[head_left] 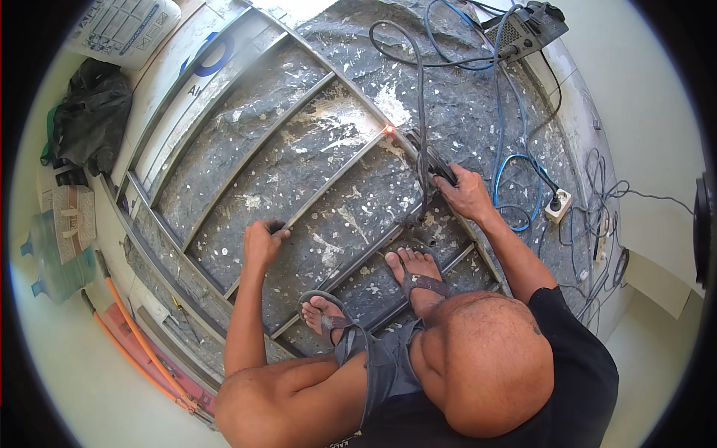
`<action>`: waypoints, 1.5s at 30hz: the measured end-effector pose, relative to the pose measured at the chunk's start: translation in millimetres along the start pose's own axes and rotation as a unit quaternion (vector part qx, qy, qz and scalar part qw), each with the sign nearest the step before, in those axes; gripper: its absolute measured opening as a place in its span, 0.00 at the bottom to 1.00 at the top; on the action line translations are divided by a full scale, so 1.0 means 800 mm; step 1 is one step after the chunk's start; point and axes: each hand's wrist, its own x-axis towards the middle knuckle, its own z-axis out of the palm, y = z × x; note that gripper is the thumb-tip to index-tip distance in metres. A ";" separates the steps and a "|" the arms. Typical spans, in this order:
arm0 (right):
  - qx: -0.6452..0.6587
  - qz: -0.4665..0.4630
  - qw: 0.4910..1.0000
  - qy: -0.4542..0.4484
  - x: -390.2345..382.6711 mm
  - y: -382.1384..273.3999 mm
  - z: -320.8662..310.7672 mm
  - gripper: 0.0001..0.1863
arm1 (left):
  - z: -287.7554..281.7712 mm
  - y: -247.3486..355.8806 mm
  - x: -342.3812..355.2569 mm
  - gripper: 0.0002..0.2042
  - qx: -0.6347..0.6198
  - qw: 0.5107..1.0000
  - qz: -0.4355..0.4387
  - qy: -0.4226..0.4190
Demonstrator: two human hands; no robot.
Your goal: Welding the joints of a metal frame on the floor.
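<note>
A metal frame of square tubing (252,161) lies over a dark, paint-spattered sheet. Near its lower middle, my left hand (263,245) is closed around one crossbar (332,183). My right hand (467,196), at the frame's right side rail, grips a dark welding electrode holder (442,170). From it a thick cable (423,112) loops up and back. A small orange glow (389,130) shines where that crossbar meets the right rail, with bright light on the sheet around it. The electrode itself is hard to make out.
A welding machine (529,31) stands at the far right, with blue cables. Nearer are a white power socket (558,205) and tangled cords. Along the left lie a black bag (93,116), a water jug (63,254) and orange-handled bolt cutters (138,347). My sandalled feet are among the bars.
</note>
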 end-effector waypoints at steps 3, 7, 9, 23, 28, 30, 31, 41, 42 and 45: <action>0.000 0.009 1.000 -0.004 0.000 -0.002 0.000 0.19 | 0.001 -0.001 0.001 0.14 0.000 1.000 -0.001 -0.001; 0.020 0.035 0.999 -0.014 0.000 -0.002 0.001 0.19 | 0.001 -0.001 0.002 0.14 0.005 1.000 -0.002 -0.017; -0.013 0.013 1.000 -0.008 0.002 -0.002 0.002 0.19 | 0.001 -0.001 0.001 0.14 0.006 1.000 0.002 -0.003; 0.004 0.007 1.000 -0.007 0.003 0.003 0.003 0.20 | 0.001 -0.001 0.002 0.15 0.009 1.000 -0.004 0.002; 0.020 0.016 1.000 -0.005 0.001 0.001 0.003 0.20 | 0.002 -0.002 0.001 0.15 0.003 1.000 0.000 0.001; 0.032 0.006 0.999 0.015 -0.002 0.000 0.002 0.19 | 0.002 -0.002 0.001 0.14 0.001 1.000 -0.005 -0.005; 0.041 0.022 0.999 0.012 -0.003 0.001 0.000 0.19 | 0.002 -0.002 0.002 0.14 -0.003 1.000 -0.006 -0.007; 0.004 0.005 1.000 0.009 -0.003 0.000 0.000 0.20 | 0.003 -0.009 0.004 0.15 0.004 1.000 0.004 -0.003; -0.003 0.018 1.000 0.010 -0.003 -0.001 0.000 0.20 | 0.003 -0.009 0.005 0.15 -0.001 1.000 0.003 -0.009; -0.006 0.016 1.000 0.009 -0.002 0.000 0.001 0.20 | 0.004 -0.008 0.005 0.14 -0.006 1.000 0.000 -0.010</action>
